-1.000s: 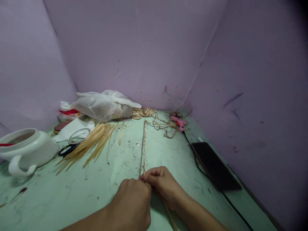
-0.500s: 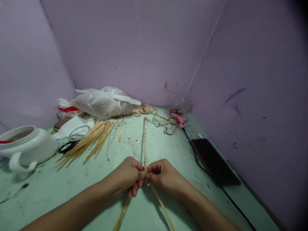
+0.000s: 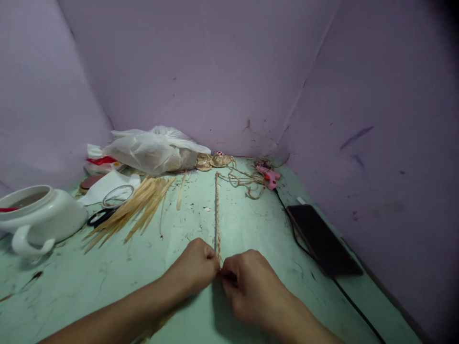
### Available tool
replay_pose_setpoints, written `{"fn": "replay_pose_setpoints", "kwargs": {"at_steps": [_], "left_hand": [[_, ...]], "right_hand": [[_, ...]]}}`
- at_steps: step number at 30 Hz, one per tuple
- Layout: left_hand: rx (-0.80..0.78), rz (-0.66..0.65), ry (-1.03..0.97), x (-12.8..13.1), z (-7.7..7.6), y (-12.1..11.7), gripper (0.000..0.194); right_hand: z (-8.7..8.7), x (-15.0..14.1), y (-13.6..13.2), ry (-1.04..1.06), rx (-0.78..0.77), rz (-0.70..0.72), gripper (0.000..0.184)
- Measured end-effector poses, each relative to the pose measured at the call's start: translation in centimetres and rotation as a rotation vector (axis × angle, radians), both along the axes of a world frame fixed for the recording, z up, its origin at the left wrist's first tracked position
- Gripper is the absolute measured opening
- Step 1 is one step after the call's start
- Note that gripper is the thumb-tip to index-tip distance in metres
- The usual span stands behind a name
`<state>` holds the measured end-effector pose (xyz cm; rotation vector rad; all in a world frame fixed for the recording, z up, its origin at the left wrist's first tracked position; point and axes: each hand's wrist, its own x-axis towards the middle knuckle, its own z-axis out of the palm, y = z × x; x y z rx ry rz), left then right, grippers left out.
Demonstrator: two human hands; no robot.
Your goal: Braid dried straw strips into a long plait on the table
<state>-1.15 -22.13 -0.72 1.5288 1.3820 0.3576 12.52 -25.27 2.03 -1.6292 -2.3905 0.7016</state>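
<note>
A thin straw-coloured braid (image 3: 217,215) runs straight from the back of the green table toward me and ends at my two hands. My left hand (image 3: 199,265) is closed at its near end, thumb and fingers pressed together. Beside it, my right hand (image 3: 249,282) pinches at the same end, fingers curled inward. The exact spot where the strands cross is hidden between the fingertips. A bit of loose strand (image 3: 158,327) shows below my left forearm.
At left are a white handled pot (image 3: 68,215), black-handled scissors (image 3: 100,218), flat straw strips (image 3: 139,205) and a tape roll (image 3: 118,196). Behind lies a white plastic bag (image 3: 154,150). To the right are a pink glue gun (image 3: 268,177), its cord, and a dark tablet-like slab (image 3: 324,239).
My left hand has turned over, from knuckles up to an open-sided pinch and back to a fist. My right hand has rolled forward and down. The strands hanging below are now mostly hidden.
</note>
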Motion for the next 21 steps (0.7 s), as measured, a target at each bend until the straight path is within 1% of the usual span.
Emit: {"fn": "replay_pose_setpoints", "kwargs": {"at_steps": [3, 5, 8, 10, 11, 12, 13, 14, 15, 16, 17, 19, 21], "left_hand": [[-0.111, 0.020, -0.101, -0.1, -0.1, -0.1, 0.012], [-0.079, 0.000, -0.087, -0.1, 0.3, -0.2, 0.011], [0.025, -0.052, -0.007, 0.0, 1.1, -0.2, 0.012], [0.054, -0.077, 0.007, 0.0, 1.3, -0.2, 0.012], [0.054, -0.091, -0.002, 0.0, 1.3, -0.3, 0.012], [0.053, -0.104, -0.017, 0.0, 1.1, -0.3, 0.012], [0.061, -0.117, -0.032, -0.1, 0.9, -0.5, 0.013], [0.091, -0.125, -0.043, -0.2, 0.6, -0.6, 0.015], [0.139, -0.126, -0.046, -0.3, 0.2, -0.8, 0.018], [0.193, -0.119, -0.044, -0.4, -0.1, -0.9, 0.021], [0.242, -0.104, -0.039, -0.5, -0.4, -1.1, 0.024], [0.292, -0.066, -0.041, -0.8, -0.8, -1.0, 0.026], [0.283, -0.042, -0.058, -1.1, -1.0, -0.7, 0.027]], "right_hand": [[0.0, 0.2, -0.3, 0.025, 0.002, 0.069, 0.024], [0.0, 0.3, -0.4, 0.036, 0.007, 0.099, 0.021], [0.2, 0.5, -0.7, 0.103, -0.023, 0.154, 0.017], [0.5, 0.8, -0.7, 0.206, -0.111, 0.205, 0.016], [0.7, 1.0, -0.5, 0.286, -0.185, 0.212, 0.015], [1.0, 1.2, -0.2, 0.381, -0.264, 0.190, 0.015], [1.2, 1.5, 0.4, 0.486, -0.332, 0.126, 0.017], [1.4, 1.9, 1.2, 0.583, -0.379, 0.019, 0.018], [1.6, 2.2, 2.4, 0.662, -0.396, -0.117, 0.019], [1.8, 2.6, 3.7, 0.713, -0.374, -0.272, 0.019], [1.9, 2.9, 5.4, 0.719, -0.357, -0.396, 0.016], [1.9, 3.3, 9.3, 0.703, -0.311, -0.517, 0.015], [1.6, 3.4, 13.6, 0.664, -0.215, -0.570, 0.014]]}}
